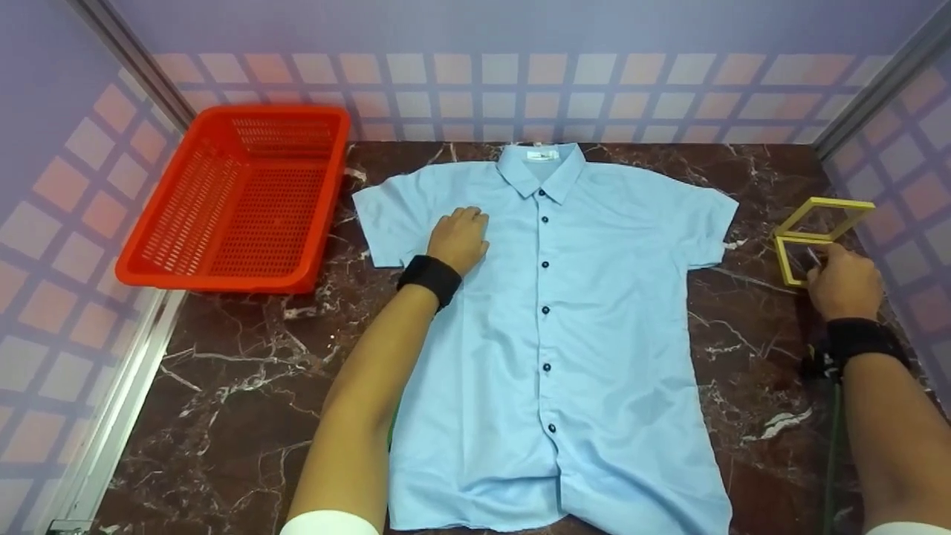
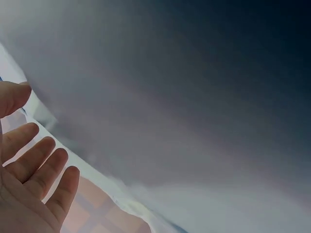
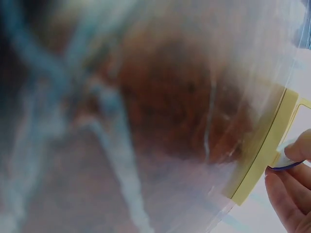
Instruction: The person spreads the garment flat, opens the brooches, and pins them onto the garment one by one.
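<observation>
matt cloth shirt (image 1: 565,312), glossy marble table (image 1: 238,371)

1. On my right wrist feed, the right hand (image 3: 291,194) sits at the lower right corner, fingers curled.
2. I see its fingertips (image 3: 303,148) pinching a small pale tab with a dark edge (image 3: 283,162).
3. That tab touches the yellow frame (image 3: 265,155), which runs tilted up the right side.
4. Behind it, the dark marbled tabletop (image 3: 160,107) is a close blur with pale veins.
</observation>
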The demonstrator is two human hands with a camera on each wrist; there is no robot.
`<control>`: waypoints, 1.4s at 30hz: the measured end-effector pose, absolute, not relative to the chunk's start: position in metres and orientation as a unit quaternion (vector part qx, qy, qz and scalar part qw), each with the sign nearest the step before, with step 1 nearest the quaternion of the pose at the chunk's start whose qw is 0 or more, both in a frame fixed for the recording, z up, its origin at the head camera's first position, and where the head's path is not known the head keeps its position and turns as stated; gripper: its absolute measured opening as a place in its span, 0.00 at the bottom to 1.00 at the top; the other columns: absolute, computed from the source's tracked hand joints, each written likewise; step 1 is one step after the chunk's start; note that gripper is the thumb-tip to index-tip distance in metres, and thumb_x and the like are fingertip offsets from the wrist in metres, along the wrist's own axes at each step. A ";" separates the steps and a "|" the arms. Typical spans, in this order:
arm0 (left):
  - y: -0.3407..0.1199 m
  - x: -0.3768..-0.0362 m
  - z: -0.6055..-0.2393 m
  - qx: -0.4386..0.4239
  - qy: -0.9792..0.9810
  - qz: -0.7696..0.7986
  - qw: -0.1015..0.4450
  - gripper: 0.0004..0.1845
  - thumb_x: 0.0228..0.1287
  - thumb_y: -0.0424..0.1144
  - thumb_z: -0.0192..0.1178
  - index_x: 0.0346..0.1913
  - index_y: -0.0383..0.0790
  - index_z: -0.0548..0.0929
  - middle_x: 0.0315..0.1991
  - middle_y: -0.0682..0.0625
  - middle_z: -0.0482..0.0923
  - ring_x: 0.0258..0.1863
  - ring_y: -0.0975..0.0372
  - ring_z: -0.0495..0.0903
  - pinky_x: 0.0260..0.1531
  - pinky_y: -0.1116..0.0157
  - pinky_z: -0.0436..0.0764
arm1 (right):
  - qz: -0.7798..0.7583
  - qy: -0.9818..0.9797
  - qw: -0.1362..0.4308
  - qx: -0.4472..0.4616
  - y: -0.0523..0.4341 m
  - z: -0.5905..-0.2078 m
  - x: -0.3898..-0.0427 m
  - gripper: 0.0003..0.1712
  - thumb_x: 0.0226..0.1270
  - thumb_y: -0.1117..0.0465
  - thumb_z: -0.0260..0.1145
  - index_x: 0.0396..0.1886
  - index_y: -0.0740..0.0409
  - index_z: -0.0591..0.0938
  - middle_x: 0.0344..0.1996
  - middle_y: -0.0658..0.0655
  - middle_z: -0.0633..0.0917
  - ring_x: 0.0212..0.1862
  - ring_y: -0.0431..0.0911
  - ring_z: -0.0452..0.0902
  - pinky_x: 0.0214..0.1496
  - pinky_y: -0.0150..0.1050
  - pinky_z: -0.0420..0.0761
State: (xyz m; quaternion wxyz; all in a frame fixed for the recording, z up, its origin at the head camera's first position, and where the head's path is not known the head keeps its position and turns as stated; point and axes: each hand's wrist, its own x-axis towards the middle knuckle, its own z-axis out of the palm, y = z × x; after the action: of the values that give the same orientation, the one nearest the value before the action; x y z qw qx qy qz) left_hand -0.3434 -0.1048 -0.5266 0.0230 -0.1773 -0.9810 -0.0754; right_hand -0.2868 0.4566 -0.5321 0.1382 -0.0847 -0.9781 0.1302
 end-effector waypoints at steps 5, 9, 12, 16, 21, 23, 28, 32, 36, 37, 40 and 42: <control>-0.102 -0.345 -0.527 -0.172 -0.982 -0.076 0.022 0.21 0.75 0.41 0.57 0.65 0.35 0.78 0.64 0.41 0.75 0.63 0.48 0.74 0.60 0.51 0.74 | 0.135 -0.974 0.156 -0.092 0.457 -0.531 -0.287 0.16 0.70 0.70 0.59 0.53 0.78 0.78 0.43 0.83 0.79 0.43 0.79 0.74 0.45 0.71 0.72; -0.100 -0.346 -0.526 -0.166 -0.983 -0.075 0.017 0.20 0.75 0.42 0.56 0.63 0.35 0.80 0.62 0.41 0.77 0.61 0.48 0.75 0.58 0.50 0.76 | 0.149 -0.971 0.162 -0.094 0.458 -0.530 -0.287 0.16 0.74 0.67 0.60 0.52 0.77 0.79 0.43 0.82 0.80 0.43 0.77 0.75 0.46 0.69 0.73; -0.099 -0.348 -0.525 -0.163 -0.984 -0.073 0.006 0.20 0.76 0.42 0.55 0.62 0.34 0.80 0.62 0.41 0.77 0.60 0.48 0.75 0.57 0.50 0.76 | 0.165 -0.969 0.159 -0.092 0.459 -0.525 -0.287 0.16 0.74 0.67 0.60 0.53 0.76 0.81 0.44 0.81 0.81 0.44 0.76 0.76 0.47 0.69 0.73; -0.098 -0.351 -0.523 -0.159 -0.985 -0.062 -0.004 0.20 0.75 0.43 0.55 0.60 0.34 0.81 0.60 0.41 0.78 0.59 0.48 0.76 0.57 0.51 0.76 | 0.180 -0.967 0.162 -0.084 0.457 -0.515 -0.287 0.16 0.75 0.68 0.59 0.55 0.76 0.81 0.46 0.80 0.81 0.47 0.75 0.77 0.50 0.68 0.74; -0.098 -0.355 -0.521 -0.153 -0.986 -0.060 0.009 0.16 0.74 0.42 0.57 0.52 0.33 0.85 0.50 0.41 0.82 0.49 0.48 0.81 0.51 0.52 0.80 | 0.181 -0.964 0.184 -0.057 0.443 -0.505 -0.289 0.16 0.74 0.69 0.61 0.55 0.74 0.82 0.46 0.79 0.82 0.47 0.74 0.77 0.51 0.67 0.74; -0.098 -0.355 -0.521 -0.152 -0.986 -0.062 0.018 0.14 0.74 0.40 0.57 0.49 0.32 0.86 0.45 0.40 0.83 0.45 0.48 0.82 0.48 0.52 0.81 | 0.196 -0.958 0.202 -0.045 0.434 -0.503 -0.290 0.15 0.73 0.68 0.62 0.54 0.74 0.82 0.46 0.78 0.82 0.46 0.73 0.78 0.52 0.66 0.74; -0.099 -0.355 -0.524 -0.152 -0.985 -0.071 0.043 0.13 0.75 0.32 0.53 0.39 0.32 0.87 0.37 0.40 0.84 0.38 0.48 0.83 0.41 0.54 0.83 | 0.257 -0.937 0.238 -0.015 0.404 -0.502 -0.294 0.17 0.71 0.64 0.67 0.53 0.71 0.84 0.44 0.75 0.85 0.44 0.68 0.80 0.51 0.58 0.77; -0.100 -0.355 -0.525 -0.156 -0.983 -0.074 0.058 0.15 0.73 0.25 0.51 0.31 0.32 0.86 0.32 0.40 0.83 0.35 0.50 0.83 0.38 0.56 0.83 | 0.293 -0.929 0.224 0.020 0.377 -0.502 -0.298 0.17 0.70 0.62 0.69 0.53 0.67 0.86 0.43 0.72 0.87 0.34 0.40 0.80 0.40 0.29 0.74; -0.098 -0.355 -0.525 -0.156 -0.982 -0.089 0.064 0.15 0.71 0.24 0.51 0.27 0.32 0.85 0.30 0.39 0.83 0.34 0.50 0.83 0.37 0.56 0.83 | 0.320 -0.925 0.200 0.051 0.351 -0.499 -0.301 0.16 0.69 0.62 0.69 0.52 0.67 0.86 0.40 0.69 0.88 0.30 0.22 0.69 0.32 0.19 0.64; -0.098 -0.356 -0.525 -0.152 -0.981 -0.097 0.065 0.15 0.71 0.24 0.52 0.27 0.32 0.85 0.30 0.39 0.83 0.34 0.50 0.83 0.37 0.56 0.83 | 0.323 -0.925 0.193 0.056 0.344 -0.498 -0.302 0.16 0.70 0.61 0.69 0.52 0.67 0.86 0.40 0.69 0.88 0.30 0.24 0.70 0.32 0.19 0.64; -0.098 -0.357 -0.526 -0.132 -0.983 -0.114 0.063 0.14 0.71 0.27 0.55 0.27 0.34 0.87 0.30 0.41 0.85 0.34 0.51 0.84 0.37 0.57 0.83 | 0.322 -0.927 0.179 0.074 0.326 -0.497 -0.306 0.16 0.70 0.60 0.68 0.52 0.65 0.87 0.40 0.67 0.88 0.36 0.39 0.79 0.34 0.21 0.66; -0.099 -0.358 -0.527 -0.121 -0.983 -0.121 0.064 0.13 0.70 0.29 0.57 0.28 0.37 0.88 0.30 0.43 0.86 0.34 0.52 0.84 0.37 0.58 0.83 | 0.322 -0.928 0.170 0.083 0.315 -0.498 -0.310 0.16 0.71 0.59 0.68 0.53 0.64 0.87 0.42 0.66 0.88 0.41 0.50 0.83 0.36 0.21 0.66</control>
State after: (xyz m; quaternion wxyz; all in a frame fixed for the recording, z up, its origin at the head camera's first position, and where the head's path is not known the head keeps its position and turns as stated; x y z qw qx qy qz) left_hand -0.3581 -0.0988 -0.5268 0.0637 -0.1205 -0.9832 -0.1212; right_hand -0.3095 0.3151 -0.4978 0.1705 0.0834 -0.9276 0.3219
